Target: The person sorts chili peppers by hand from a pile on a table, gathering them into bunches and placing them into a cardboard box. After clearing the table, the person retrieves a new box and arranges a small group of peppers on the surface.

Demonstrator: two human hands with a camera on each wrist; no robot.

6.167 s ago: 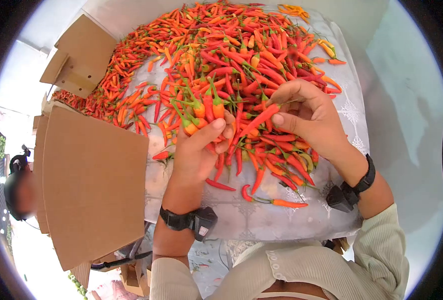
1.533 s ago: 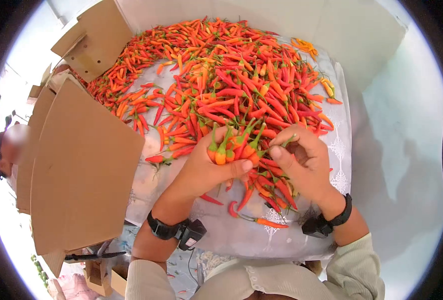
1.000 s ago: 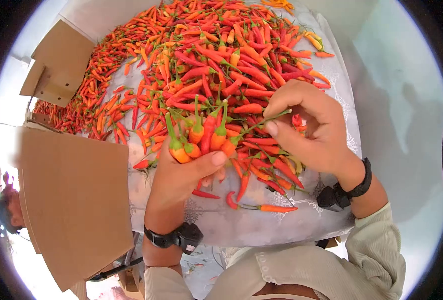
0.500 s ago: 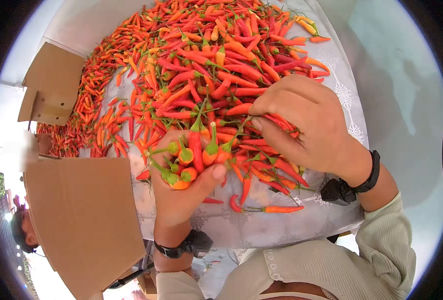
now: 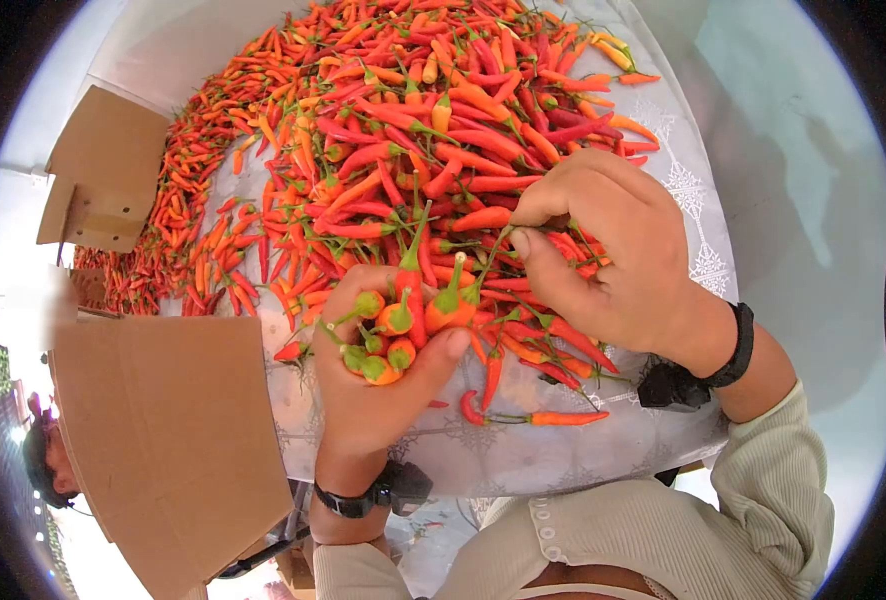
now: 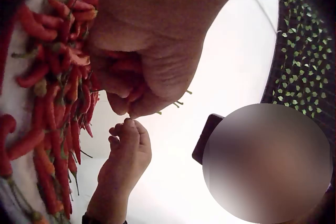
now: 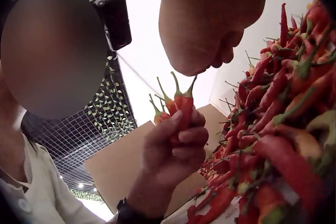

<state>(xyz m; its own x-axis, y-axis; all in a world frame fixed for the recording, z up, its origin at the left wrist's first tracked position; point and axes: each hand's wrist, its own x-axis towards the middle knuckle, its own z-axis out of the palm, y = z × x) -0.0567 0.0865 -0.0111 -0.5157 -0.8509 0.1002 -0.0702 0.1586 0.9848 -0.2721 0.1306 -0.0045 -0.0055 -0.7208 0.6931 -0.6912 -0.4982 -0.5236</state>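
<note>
In the head view my left hand [image 5: 378, 390] grips a bunch of red and orange chillies [image 5: 415, 320], their green stems pointing up. My right hand [image 5: 618, 255] pinches the tip of one stem at the bunch's right side between thumb and forefinger. The right wrist view shows the left hand [image 7: 176, 153] curled round the bunch [image 7: 184, 107], with the right hand [image 7: 202, 35] just above at a stem tip. In the left wrist view the fingertips of both hands meet near the stem. A large heap of chillies [image 5: 383, 130] lies behind the hands.
A white patterned cloth [image 5: 523, 455] covers the table. Cardboard boxes [image 5: 173, 430] stand at the left, with another person's head [image 5: 51, 455] beyond them. Two loose chillies, one orange [image 5: 568, 418], lie near the front edge. A pale wall [image 5: 813, 200] rises at the right.
Since a second ago, the view has shifted and the left hand has tilted the bunch. The right hand has moved from holding a stem out sideways to pinching a stem tip with fingers more closed.
</note>
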